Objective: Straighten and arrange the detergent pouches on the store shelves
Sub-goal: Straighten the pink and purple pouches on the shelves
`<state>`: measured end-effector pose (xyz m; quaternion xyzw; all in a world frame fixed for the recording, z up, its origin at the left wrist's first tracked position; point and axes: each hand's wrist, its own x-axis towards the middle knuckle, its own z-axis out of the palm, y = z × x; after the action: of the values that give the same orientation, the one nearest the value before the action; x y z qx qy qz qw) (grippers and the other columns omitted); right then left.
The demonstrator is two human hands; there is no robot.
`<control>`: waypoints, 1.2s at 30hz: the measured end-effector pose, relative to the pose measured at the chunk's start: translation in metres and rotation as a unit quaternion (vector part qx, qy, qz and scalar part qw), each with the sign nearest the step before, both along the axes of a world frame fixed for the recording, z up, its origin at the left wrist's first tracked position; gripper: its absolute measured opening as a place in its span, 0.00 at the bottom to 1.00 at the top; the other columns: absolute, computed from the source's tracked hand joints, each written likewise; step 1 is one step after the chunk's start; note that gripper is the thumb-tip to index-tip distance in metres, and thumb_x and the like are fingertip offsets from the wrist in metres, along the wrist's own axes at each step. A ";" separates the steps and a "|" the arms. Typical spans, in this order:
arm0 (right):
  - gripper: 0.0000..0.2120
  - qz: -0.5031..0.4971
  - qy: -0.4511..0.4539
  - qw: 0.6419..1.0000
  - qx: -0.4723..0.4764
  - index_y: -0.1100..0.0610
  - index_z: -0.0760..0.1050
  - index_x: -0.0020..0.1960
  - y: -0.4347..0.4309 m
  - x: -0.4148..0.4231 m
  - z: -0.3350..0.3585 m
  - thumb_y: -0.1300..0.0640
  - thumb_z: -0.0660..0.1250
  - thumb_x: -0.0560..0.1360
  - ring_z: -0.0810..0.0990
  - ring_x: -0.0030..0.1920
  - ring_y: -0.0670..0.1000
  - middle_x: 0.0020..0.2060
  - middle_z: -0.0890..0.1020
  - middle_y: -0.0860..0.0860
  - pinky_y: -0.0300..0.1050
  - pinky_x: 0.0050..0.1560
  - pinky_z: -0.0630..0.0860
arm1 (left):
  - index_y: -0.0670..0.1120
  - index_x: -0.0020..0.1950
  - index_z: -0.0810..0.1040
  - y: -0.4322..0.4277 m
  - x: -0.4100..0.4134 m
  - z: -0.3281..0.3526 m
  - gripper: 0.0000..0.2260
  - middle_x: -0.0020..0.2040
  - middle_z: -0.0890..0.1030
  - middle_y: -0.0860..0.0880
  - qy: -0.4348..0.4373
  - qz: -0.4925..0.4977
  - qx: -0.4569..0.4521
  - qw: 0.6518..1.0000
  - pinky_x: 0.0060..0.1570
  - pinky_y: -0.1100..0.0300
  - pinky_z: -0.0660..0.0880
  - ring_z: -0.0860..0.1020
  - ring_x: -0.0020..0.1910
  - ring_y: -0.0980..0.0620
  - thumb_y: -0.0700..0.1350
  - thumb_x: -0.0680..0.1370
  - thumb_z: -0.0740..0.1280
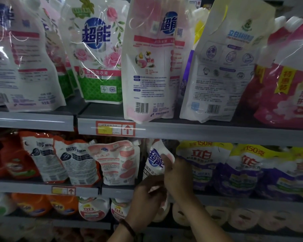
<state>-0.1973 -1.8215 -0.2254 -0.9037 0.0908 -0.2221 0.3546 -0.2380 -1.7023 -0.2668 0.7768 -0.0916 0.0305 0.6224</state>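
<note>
Both hands meet at the lower centre of the frame on one white pouch with a blue logo [153,158]. The left hand [147,196], with a bead bracelet [128,226] on its wrist, curls its fingers round the pouch's lower end. The right hand [177,175] grasps the pouch's right edge, with one digit laid up across its front. The pouch stands at the front of the middle shelf [117,189], and its bottom shows in front of the shelf's rim. It sits between a pink-and-white pouch [119,163] just to the left and purple-and-yellow pouches [203,165] to the right. Orange-and-white pouches [77,163] lean further left. On the upper shelf [199,131], which carries a red price tag [115,128], larger pouches lean at mixed angles, among them a rose-printed green pouch [98,55].
</note>
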 end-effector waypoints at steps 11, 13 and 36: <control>0.21 0.028 0.052 0.998 0.012 0.55 0.79 0.50 -0.002 0.031 0.020 0.37 0.60 0.84 0.84 0.41 0.53 0.41 0.84 0.51 0.52 0.39 0.80 | 0.58 0.66 0.77 0.007 0.007 -0.047 0.26 0.64 0.80 0.56 0.132 0.076 -0.023 0.988 0.51 0.69 0.79 0.81 0.58 0.60 0.33 0.76 0.75; 0.20 0.032 0.048 0.998 0.020 0.54 0.78 0.50 -0.003 0.034 0.020 0.38 0.60 0.84 0.85 0.42 0.53 0.41 0.84 0.51 0.54 0.41 0.82 | 0.58 0.69 0.72 0.006 0.009 -0.048 0.29 0.62 0.80 0.58 0.161 0.076 -0.029 0.984 0.47 0.75 0.76 0.78 0.55 0.69 0.34 0.76 0.76; 0.10 0.068 0.051 0.968 0.235 0.52 0.75 0.47 -0.027 0.069 0.015 0.52 0.64 0.86 0.78 0.35 0.41 0.37 0.80 0.45 0.28 0.29 0.70 | 0.68 0.76 0.62 0.002 0.014 -0.051 0.40 0.71 0.72 0.54 0.256 0.045 -0.080 0.962 0.60 0.54 0.82 0.79 0.58 0.61 0.48 0.72 0.81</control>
<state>-0.1284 -1.8484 -0.2106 -0.8093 0.0969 -0.1233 0.5661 -0.2240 -1.7000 -0.3173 0.7098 0.1086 -0.1339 0.6829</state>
